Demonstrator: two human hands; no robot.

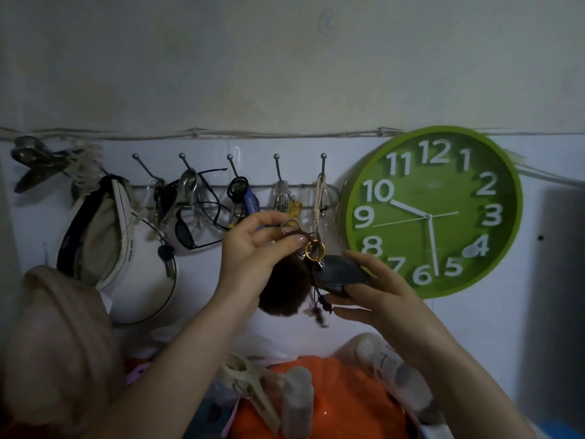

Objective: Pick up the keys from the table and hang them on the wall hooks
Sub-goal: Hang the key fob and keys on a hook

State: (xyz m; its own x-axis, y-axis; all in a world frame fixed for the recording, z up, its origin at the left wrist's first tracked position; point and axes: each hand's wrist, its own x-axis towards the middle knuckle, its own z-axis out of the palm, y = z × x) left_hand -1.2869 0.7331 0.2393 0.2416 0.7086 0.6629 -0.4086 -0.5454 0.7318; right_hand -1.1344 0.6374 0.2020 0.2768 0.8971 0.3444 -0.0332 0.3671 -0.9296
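Observation:
A metal hook rack [304, 186] runs along the white wall, and its pegs carry several key bunches, sunglasses and a cord loop. Just below it I hold a key bunch with a gold ring [315, 250], a brown fur pompom [283, 291] and a dark oval fob [343, 274]. My left hand [256, 248] pinches the bunch's metal loop [292, 224] under the fourth hook [278, 166]. The dark fob rests in the fingers of my right hand [380, 296]. A small tassel dangles beneath the ring.
A green wall clock [433, 212] hangs right of the rack. A cap [101, 236] and a metal clip [34, 163] hang at the left. Below lie an orange cloth [319, 397], plastic bottles [297, 403], a beige clothes peg [250, 388] and a tan hat [57, 343].

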